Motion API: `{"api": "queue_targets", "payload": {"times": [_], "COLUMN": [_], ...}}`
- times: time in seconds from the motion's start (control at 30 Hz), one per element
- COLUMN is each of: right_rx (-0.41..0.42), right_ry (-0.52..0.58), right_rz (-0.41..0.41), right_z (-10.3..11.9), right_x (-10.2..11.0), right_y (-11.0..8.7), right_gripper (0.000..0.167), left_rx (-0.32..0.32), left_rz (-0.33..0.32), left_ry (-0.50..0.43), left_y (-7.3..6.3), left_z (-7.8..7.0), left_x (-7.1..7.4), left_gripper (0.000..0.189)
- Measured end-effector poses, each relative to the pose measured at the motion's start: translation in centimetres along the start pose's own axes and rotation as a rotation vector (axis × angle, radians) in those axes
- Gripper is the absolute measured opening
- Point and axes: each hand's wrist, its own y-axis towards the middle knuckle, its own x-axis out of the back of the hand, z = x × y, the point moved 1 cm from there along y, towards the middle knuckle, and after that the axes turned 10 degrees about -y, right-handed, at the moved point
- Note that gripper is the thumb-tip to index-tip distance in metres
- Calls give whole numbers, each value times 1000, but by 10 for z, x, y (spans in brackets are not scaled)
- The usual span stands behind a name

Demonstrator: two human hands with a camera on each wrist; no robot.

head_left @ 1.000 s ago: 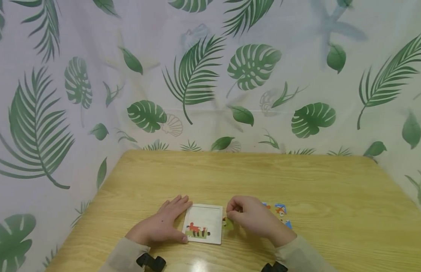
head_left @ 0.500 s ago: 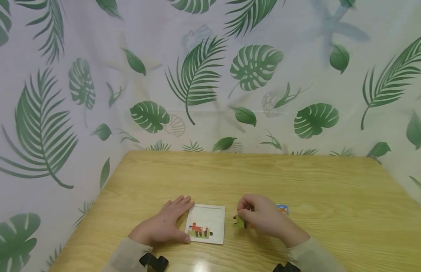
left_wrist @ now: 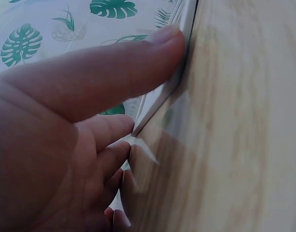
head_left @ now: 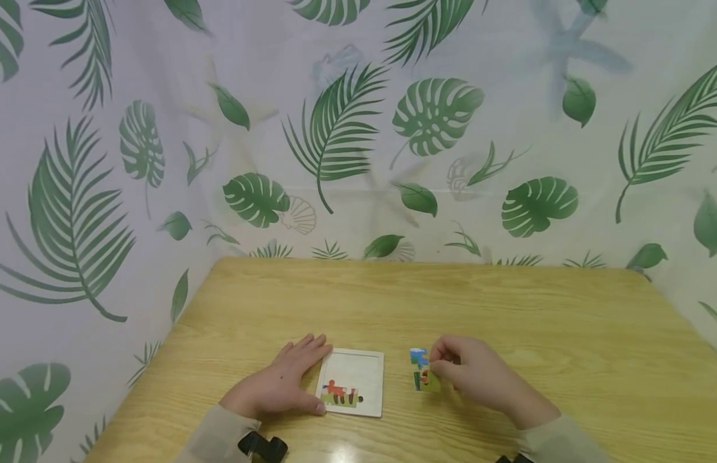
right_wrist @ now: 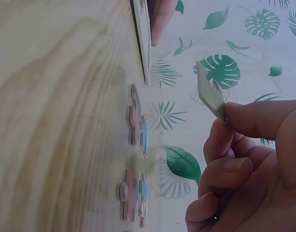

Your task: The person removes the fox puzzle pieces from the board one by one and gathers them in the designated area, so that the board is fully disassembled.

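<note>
My left hand [head_left: 283, 379] lies spread along the left side of a white puzzle tray [head_left: 364, 373], its thumb [left_wrist: 157, 48] against the tray's edge in the left wrist view. A few joined puzzle pieces [head_left: 337, 393], red and green, sit in the tray's lower left. To the right of the tray, my right hand [head_left: 480, 379] pinches a green puzzle piece [head_left: 432, 384] between thumb and forefinger. In the right wrist view this held piece [right_wrist: 210, 94] is raised above the table and tilted.
Several loose puzzle pieces lie beside and below the right hand, among them a blue one [head_left: 418, 355] and a pinkish one [right_wrist: 134, 118]; the hand hides some in the head view. The wooden table [head_left: 335, 296] meets a leaf-printed curtain [head_left: 358, 161] at the back.
My right hand has moved right, away from the tray, carrying the green puzzle piece over the loose pieces. The left hand stays at the tray.
</note>
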Motion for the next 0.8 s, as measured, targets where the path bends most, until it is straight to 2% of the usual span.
{"api": "queue_targets", "payload": {"times": [0.3,0.5,0.8], "right_rx": [-36,-16,-6], "right_ry": [-4,-42,-65], "right_rz": [11,9,31], "right_z": [-4,-10,-24], "right_x": [10,12,15], "right_y": [-6,-8,-18], "right_gripper": [9,9,10], "left_rx": [-1,0,-3], "left_rz": [-11,-4,-11], "left_ry": [10,-11,9], "left_y": [1,0,0], "left_z": [2,5,3], "left_x": [0,-1,0], "left_gripper": [104,104,103]}}
